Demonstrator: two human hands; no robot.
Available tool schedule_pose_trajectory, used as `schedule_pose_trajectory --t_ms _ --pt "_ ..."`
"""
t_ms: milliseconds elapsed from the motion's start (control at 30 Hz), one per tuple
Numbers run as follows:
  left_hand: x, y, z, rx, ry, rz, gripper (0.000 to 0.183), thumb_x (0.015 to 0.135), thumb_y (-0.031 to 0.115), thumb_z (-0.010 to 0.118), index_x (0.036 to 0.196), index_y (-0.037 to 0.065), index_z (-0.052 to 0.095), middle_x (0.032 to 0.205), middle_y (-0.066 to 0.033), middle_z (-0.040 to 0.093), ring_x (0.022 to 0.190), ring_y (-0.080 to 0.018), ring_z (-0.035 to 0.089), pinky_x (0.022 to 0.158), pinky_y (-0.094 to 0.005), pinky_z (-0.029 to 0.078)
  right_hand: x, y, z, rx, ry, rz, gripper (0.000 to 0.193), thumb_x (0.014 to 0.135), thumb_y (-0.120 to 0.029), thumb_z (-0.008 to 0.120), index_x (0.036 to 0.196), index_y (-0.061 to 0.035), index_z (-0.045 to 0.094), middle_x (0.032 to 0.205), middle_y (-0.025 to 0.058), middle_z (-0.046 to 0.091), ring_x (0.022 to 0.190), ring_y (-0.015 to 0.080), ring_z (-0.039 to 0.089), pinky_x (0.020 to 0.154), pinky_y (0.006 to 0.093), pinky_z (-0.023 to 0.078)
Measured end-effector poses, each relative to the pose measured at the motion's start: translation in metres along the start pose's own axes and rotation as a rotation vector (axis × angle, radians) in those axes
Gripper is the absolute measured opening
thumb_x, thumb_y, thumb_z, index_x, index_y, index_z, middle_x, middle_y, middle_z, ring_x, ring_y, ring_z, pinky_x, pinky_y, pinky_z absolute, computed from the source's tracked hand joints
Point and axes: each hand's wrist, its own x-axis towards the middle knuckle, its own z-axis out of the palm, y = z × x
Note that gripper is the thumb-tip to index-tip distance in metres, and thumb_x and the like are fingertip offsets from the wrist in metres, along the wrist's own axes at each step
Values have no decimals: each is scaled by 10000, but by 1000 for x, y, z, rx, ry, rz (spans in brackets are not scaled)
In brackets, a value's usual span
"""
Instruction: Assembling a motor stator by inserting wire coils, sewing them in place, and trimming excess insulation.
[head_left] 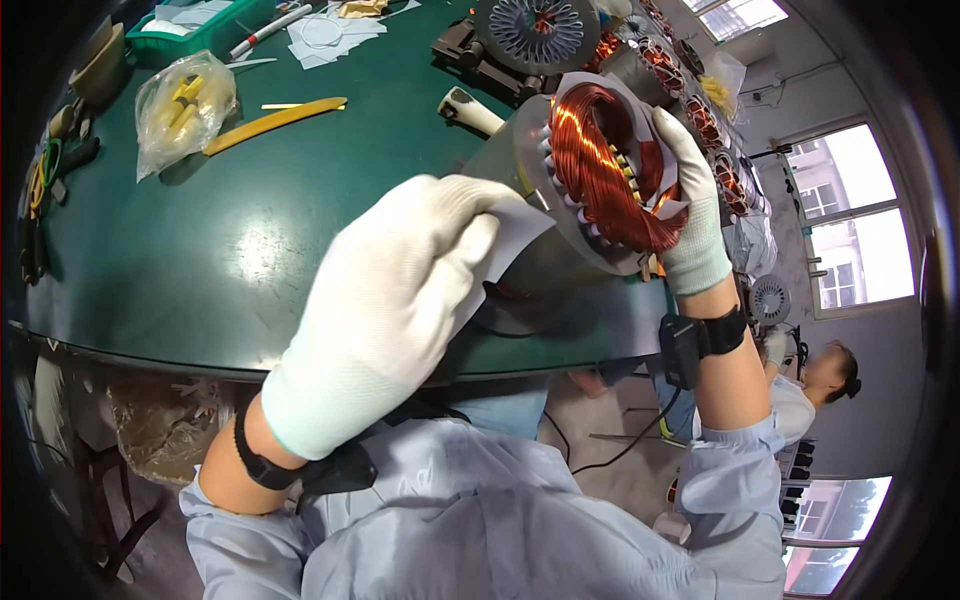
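Observation:
My left hand, in a white knitted glove, is closed with a piece of white insulation paper pinched between thumb and fingers. The paper lies close to the near side of a motor stator, a grey metal cylinder tilted on the green table. From its open end bulges a thick copper winding, with white slot liners around its base. My right hand, gloved too, curls around the winding's right side, its fingers partly hidden behind the coil. More white paper stands inside the winding's rim there.
On the green table lie a yellow strip tool, a plastic bag of yellow pieces, a white-handled tool and paper sheets. Behind the stator stands a slotted metal disc. Several wound stators line the right. Another person sits farther right.

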Motion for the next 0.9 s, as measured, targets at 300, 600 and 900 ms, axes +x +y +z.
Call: schedule_pose_trajectory --t_ms 300,600,900 --pt "35 31 4 33 97 -250 178 952 139 689 1028 -22 698 868 -51 720 762 -60 634 724 -233 527 -29 8 9 127 101 -121 513 1102 -324 389 1463 26 488 1430 235 579 1267 345 624 1098 511 513" --pt "72 24 34 127 229 -97 149 976 148 696 971 2 666 749 -99 702 704 -135 693 679 -286 546 -24 -11 -35 213 57 -186 374 1079 -184 463 1365 41 549 1306 169 651 1285 256 604 1077 385 530" --pt "97 30 32 96 65 -278 119 1030 99 617 1038 -20 629 838 -19 672 611 -19 552 531 -181 419 11 -2 -38 -811 -2 -713 321 1062 -187 515 1221 42 675 1129 90 722 1073 153 675 1007 301 513"
